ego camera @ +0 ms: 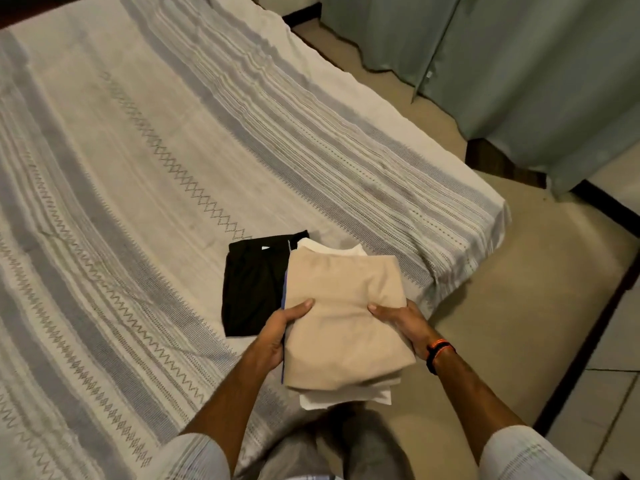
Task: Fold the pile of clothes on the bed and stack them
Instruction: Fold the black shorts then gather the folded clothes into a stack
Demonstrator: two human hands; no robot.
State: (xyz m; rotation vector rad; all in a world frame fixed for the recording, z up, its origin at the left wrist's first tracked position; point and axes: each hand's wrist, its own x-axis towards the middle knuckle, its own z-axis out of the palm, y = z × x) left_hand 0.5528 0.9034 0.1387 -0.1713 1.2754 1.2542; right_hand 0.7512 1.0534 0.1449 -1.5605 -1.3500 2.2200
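I hold a stack of folded clothes (343,327) above the near corner of the bed (145,161). A beige garment lies on top of it, with white pieces and a thin blue edge showing underneath. My left hand (280,334) grips the stack's left side, thumb on top. My right hand (401,327) grips its right side the same way. A folded black garment (254,285) lies flat on the bedspread, just left of the stack and partly hidden by it.
The bed wears a white and grey striped spread with zigzag patterns. Its right edge drops to a beige floor (519,306). Grey-green curtains (536,81) hang at the far right. Pale tiles (609,393) lie at the lower right.
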